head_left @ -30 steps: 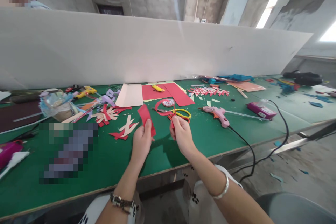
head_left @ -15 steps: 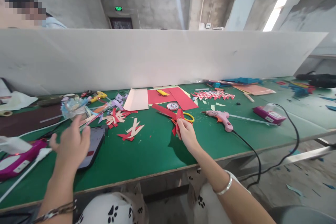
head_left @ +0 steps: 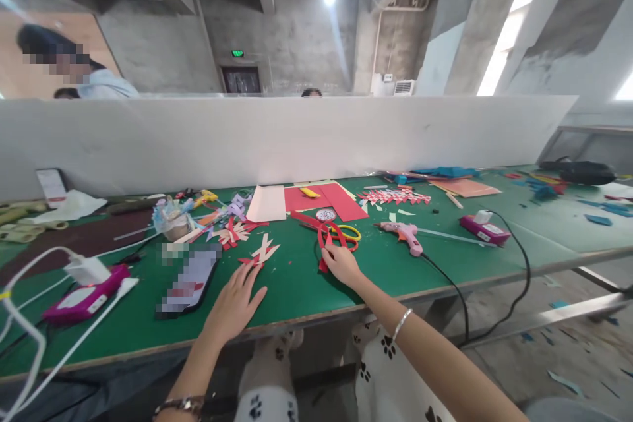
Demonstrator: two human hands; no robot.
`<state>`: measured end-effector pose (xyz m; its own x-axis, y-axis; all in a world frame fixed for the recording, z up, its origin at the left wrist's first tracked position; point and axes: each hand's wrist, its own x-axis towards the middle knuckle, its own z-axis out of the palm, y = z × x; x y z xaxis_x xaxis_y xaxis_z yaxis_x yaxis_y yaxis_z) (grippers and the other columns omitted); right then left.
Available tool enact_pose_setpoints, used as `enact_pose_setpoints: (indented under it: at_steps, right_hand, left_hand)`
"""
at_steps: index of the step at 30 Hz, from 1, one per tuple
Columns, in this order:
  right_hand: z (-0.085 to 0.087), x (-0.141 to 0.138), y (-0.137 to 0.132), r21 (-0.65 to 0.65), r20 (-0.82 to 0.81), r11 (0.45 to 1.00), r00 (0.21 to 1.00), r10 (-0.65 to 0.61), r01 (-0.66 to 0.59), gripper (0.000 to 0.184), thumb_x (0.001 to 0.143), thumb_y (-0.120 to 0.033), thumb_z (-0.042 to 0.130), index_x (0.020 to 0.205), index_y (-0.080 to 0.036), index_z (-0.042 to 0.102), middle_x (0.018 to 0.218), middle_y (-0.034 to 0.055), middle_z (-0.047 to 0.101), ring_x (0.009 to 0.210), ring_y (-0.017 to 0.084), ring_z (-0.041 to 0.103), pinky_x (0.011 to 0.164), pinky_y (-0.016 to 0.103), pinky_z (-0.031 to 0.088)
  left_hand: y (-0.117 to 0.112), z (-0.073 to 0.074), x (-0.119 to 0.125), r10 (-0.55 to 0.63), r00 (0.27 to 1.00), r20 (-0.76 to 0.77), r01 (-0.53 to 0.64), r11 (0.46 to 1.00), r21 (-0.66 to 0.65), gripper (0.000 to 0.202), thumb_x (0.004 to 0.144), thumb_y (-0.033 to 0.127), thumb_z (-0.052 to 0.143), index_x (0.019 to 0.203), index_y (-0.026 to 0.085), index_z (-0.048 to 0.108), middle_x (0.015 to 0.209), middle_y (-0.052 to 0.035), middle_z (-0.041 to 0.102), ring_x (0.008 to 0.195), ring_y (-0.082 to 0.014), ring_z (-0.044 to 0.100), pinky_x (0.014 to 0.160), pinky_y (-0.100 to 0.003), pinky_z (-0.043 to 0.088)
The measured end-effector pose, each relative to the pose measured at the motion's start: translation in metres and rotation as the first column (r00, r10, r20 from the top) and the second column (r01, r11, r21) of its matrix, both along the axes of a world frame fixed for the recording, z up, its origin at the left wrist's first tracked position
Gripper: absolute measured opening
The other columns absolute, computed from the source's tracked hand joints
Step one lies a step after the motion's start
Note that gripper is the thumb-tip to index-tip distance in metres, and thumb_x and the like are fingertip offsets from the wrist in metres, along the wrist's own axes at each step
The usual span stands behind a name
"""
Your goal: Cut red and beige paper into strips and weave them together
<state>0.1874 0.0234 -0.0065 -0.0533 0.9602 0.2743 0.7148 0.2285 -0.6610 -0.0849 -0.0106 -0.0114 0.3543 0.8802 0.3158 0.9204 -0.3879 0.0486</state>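
Note:
My right hand [head_left: 341,265] pinches a folded red paper strip [head_left: 325,235] low over the green table. Scissors with yellow and orange handles [head_left: 352,233] lie just behind it, partly hidden by the strip. My left hand [head_left: 234,298] is open, palm down, its fingers stretched out. Its fingertips reach the near edge of a small pile of red and cream paper strips [head_left: 262,249]; whether they touch it I cannot tell. A larger heap of cut strips [head_left: 233,232] sits behind that pile. To the left of my left hand lies a phone [head_left: 192,280].
Red paper sheets [head_left: 346,202] and a yellow cutter [head_left: 310,192] lie behind my hands. A pink glue gun [head_left: 403,234] with a cable is to the right. Purple power blocks [head_left: 89,297] stand at either side. A white board [head_left: 287,138] closes off the back.
My left hand has moved right, from above the phone to the small strip pile, and come down. My right hand still holds the red strip, slightly lower. The view has tilted up.

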Motion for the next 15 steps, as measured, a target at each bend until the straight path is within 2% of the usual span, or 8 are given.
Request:
enact_pose_setpoints:
  at_steps: [5,10,12,15]
  right_hand:
    - [0.003,-0.003,-0.002,-0.001,0.087,1.000,0.996,-0.030,0.030,0.028,0.085,-0.022,0.038,0.061,-0.016,0.048,0.056,0.0012,0.049,0.052,0.010,0.042,0.050,0.023,0.021]
    - [0.004,-0.006,-0.006,-0.020,0.111,1.000,0.994,0.005,-0.003,0.029,0.085,-0.023,0.037,0.060,-0.016,0.047,0.057,0.0012,0.049,0.053,0.010,0.042,0.051,0.022,0.023]
    - [0.001,-0.006,-0.007,-0.030,0.112,0.999,0.993,0.042,-0.039,0.029,0.085,-0.024,0.038,0.058,-0.017,0.046,0.055,0.0003,0.048,0.052,0.010,0.042,0.052,0.022,0.024]
    - [-0.003,-0.006,-0.007,-0.026,0.104,0.994,0.989,0.106,-0.104,0.028,0.087,-0.025,0.035,0.062,-0.017,0.045,0.059,0.0000,0.049,0.054,0.011,0.042,0.054,0.023,0.026]
  left_hand:
    - [0.003,-0.005,-0.003,-0.005,0.999,0.039,0.002,0.997,0.073,0.056,0.087,0.045,0.031,0.133,0.015,0.038,0.143,-0.0150,0.030,0.132,-0.0288,0.025,0.101,-0.046,0.033]
    - [0.001,-0.006,-0.002,-0.015,1.000,0.005,0.015,0.998,0.055,0.057,0.086,0.044,0.034,0.131,0.011,0.041,0.139,-0.0167,0.036,0.130,-0.0299,0.028,0.102,-0.047,0.032]
    - [-0.001,-0.008,-0.004,-0.025,1.000,-0.008,0.025,0.999,0.047,0.057,0.085,0.046,0.035,0.134,0.015,0.038,0.140,-0.0133,0.037,0.130,-0.0283,0.031,0.100,-0.045,0.036]
    - [-0.001,-0.016,-0.011,-0.013,1.000,-0.025,0.016,0.992,0.127,0.059,0.084,0.044,0.038,0.138,0.022,0.030,0.143,-0.0091,0.033,0.128,-0.0268,0.034,0.094,-0.041,0.043]
